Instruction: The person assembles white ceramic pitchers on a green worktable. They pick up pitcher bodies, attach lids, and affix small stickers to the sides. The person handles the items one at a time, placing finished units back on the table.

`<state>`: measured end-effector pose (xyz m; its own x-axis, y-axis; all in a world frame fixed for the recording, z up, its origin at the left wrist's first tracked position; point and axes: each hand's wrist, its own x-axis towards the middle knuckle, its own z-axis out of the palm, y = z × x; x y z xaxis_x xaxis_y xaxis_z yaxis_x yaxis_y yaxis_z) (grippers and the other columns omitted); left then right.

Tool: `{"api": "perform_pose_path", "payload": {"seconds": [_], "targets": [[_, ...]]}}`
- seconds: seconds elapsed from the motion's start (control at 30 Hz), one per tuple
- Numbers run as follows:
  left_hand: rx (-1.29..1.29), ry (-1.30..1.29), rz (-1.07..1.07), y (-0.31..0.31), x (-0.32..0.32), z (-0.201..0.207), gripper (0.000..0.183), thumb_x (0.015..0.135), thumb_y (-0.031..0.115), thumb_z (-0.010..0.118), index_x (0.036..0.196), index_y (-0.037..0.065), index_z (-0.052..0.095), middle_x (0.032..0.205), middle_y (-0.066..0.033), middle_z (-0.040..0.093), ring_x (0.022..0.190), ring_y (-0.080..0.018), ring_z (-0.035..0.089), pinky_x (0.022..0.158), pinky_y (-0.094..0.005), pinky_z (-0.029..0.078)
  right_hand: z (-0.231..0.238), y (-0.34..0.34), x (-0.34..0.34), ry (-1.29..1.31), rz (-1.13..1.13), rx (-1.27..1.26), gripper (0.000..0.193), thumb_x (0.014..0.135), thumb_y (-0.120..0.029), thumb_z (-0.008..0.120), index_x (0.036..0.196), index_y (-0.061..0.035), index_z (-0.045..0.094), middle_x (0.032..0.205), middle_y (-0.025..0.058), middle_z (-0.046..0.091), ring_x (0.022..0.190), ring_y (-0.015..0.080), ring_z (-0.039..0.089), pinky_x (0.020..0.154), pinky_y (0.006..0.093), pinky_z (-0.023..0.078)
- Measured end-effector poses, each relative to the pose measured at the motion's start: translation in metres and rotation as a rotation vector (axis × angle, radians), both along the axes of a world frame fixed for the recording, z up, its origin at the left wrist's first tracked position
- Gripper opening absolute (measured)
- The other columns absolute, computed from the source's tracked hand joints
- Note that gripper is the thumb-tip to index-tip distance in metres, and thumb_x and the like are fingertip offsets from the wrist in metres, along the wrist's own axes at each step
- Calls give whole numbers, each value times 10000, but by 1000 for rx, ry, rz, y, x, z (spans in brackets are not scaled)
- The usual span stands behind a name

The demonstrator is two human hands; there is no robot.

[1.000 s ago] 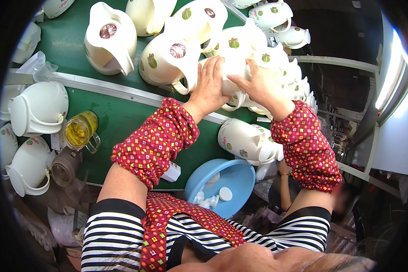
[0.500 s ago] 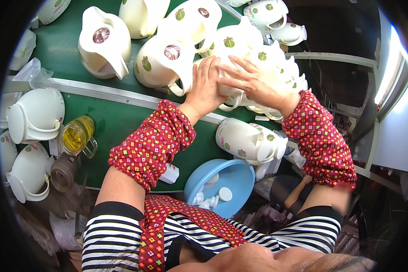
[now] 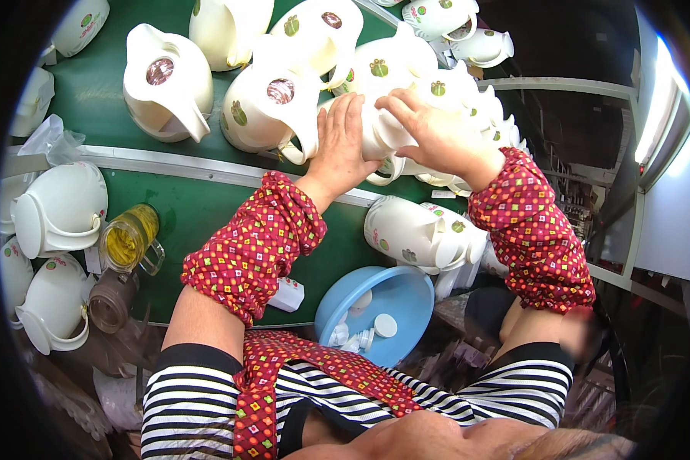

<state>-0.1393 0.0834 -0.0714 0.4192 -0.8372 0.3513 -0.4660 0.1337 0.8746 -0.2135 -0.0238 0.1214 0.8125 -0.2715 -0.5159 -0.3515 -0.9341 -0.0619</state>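
A white vacuum jug [image 3: 381,136] stands between my hands at the near end of a cluster of jugs. My left hand [image 3: 340,149] lies along its left side, with long fingers pressed together against it. Over the top and right side curls my right hand [image 3: 441,138], its thumb and forefinger bent around the jug's rounded upper part. My fingers hide much of the jug. Close by on the left, another white jug [image 3: 261,115] shows a shiny mirrored opening and a handle.
Left of the cluster stands an uncapped jug [image 3: 169,100]. A metal rail [image 3: 184,167] crosses the green table [image 3: 199,211]. Near me sit a blue basin [image 3: 414,307] with white caps, a glass mug [image 3: 130,236] with yellow contents, a small white box [image 3: 287,294] and jugs lying down [image 3: 406,230].
My right hand's fingers were spread over the jug and now curl around it, exposing its rounded upper part. My left hand has stayed against its side. The whole view has shifted slightly.
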Motion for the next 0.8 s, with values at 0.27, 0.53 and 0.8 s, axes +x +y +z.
{"api": "perform_pose_path", "payload": {"seconds": [0.27, 0.53, 0.8], "targets": [[-13, -14, 2, 0, -2, 1, 1253, 558, 163, 982, 1544, 42, 218, 1499, -228, 377, 1407, -438, 379, 1175, -559, 295, -12, -8, -14, -159, 297, -129, 677, 800, -4, 771, 1388, -23, 435, 1424, 321, 485, 1275, 455, 584, 1071, 463, 499], [-17, -10, 26, -3, -5, -2, 1192, 602, 186, 959, 1540, 15, 243, 1508, -230, 375, 1415, -434, 377, 1193, -547, 286, -2, 19, 2, -80, -173, -277, 834, 767, -340, 884, 1400, 19, 476, 1394, 346, 533, 1107, 467, 678, 946, 500, 561], [-6, 3, -12, -2, -7, 0, 1195, 592, 170, 955, 1538, 13, 242, 1505, -232, 375, 1423, -433, 363, 1195, -541, 289, -8, 11, -6, -50, -209, -238, 702, 762, -291, 888, 1379, -151, 584, 1132, 210, 695, 1042, 386, 700, 885, 447, 559]]}}
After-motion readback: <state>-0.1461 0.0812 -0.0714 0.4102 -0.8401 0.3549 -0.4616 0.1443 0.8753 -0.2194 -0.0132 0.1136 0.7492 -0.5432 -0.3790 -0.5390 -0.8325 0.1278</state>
